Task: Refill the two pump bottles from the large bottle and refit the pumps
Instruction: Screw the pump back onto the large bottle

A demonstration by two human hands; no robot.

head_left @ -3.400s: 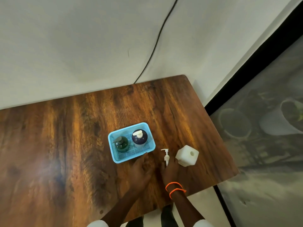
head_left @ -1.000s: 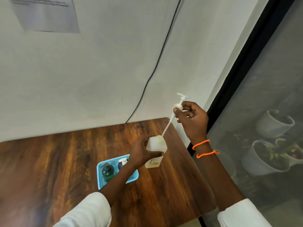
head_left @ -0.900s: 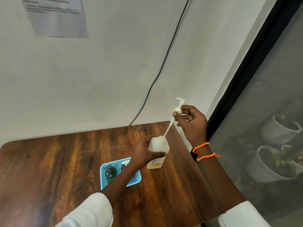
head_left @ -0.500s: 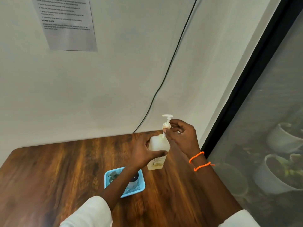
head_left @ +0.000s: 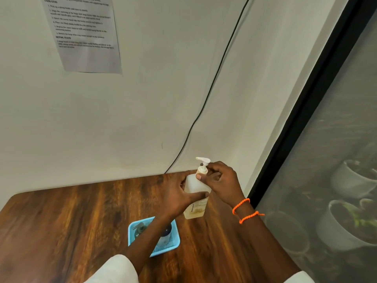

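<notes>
Just right of the frame's centre, the person holds the large white bottle (head_left: 196, 187) up above the wooden table (head_left: 67, 217). The left hand (head_left: 177, 196) wraps around its body, fingers and thumb curled round it. The right hand (head_left: 219, 181) pinches the collar of the white pump (head_left: 202, 165) seated in the bottle's neck, with the nozzle pointing towards the left of the frame. Two orange bands (head_left: 245, 211) circle the right wrist. Lower centre, a blue basket (head_left: 173, 242) sits on the table with a dark green pump bottle (head_left: 139, 228) and a second bottle (head_left: 165, 234) inside, partly hidden behind the left forearm. A printed sheet (head_left: 85, 33) hangs on the wall at upper left, and a black cable (head_left: 214, 82) runs down the wall to the table's far edge.
</notes>
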